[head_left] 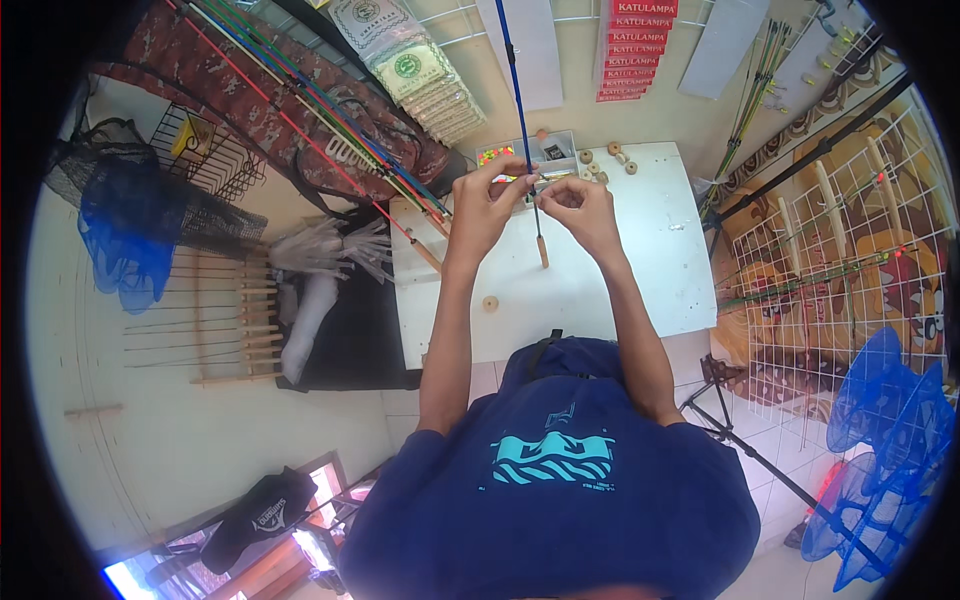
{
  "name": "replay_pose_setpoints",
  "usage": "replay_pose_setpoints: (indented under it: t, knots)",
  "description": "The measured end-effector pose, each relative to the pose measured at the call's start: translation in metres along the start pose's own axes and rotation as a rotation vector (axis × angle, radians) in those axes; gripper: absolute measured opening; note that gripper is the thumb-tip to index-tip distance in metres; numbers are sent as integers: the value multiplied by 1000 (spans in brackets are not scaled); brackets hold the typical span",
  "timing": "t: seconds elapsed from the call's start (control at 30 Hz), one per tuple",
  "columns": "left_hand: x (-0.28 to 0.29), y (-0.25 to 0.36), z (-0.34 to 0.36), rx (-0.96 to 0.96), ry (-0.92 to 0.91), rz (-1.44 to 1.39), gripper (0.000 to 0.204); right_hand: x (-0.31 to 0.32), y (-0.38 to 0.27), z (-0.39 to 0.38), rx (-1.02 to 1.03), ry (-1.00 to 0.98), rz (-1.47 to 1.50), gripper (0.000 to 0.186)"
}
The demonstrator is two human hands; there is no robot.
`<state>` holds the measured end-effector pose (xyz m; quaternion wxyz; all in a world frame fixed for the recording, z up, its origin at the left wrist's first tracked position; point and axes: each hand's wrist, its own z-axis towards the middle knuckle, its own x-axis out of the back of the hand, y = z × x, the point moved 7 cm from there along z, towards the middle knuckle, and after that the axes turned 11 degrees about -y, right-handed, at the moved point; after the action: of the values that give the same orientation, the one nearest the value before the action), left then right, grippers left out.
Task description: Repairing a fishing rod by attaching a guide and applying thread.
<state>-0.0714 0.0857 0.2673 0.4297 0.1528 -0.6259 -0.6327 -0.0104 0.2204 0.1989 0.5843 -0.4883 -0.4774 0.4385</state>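
A thin blue fishing rod (513,75) stands over the white table, its slim wooden handle (543,252) pointing toward me. My left hand (488,205) is closed in a pinch on the rod's shaft, above the handle. Close beside it, my right hand (583,215) has thumb and forefinger pressed together against or right next to the same shaft. Whatever lies between those right fingertips is too small to make out. A round wooden disc (490,303) with a centre hole lies on the table, left of the handle.
Behind my hands on the white table (640,250) are a compartment box (558,143) and several wooden rings (614,150). Colourful rods (300,80) lean at the left. A white wire rack (820,260) and blue nets (880,400) stand at the right.
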Motion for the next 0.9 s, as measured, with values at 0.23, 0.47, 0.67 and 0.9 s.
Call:
replay_pose_setpoints:
  t: [0.23,0.47,0.67,0.9]
  knots:
    - [1,0,-1,-3,22,-3,17,-9,15,-3,70,76,178,13]
    - [2,-3,0,-5,29,-5,17,-17,14,-9,141,173,374,14]
    - [3,-5,-1,-6,31,-7,18,-2,-4,-13,155,247,-76,14]
    - [2,-10,-1,-11,41,-37,17,33,-61,3,264,164,462,9]
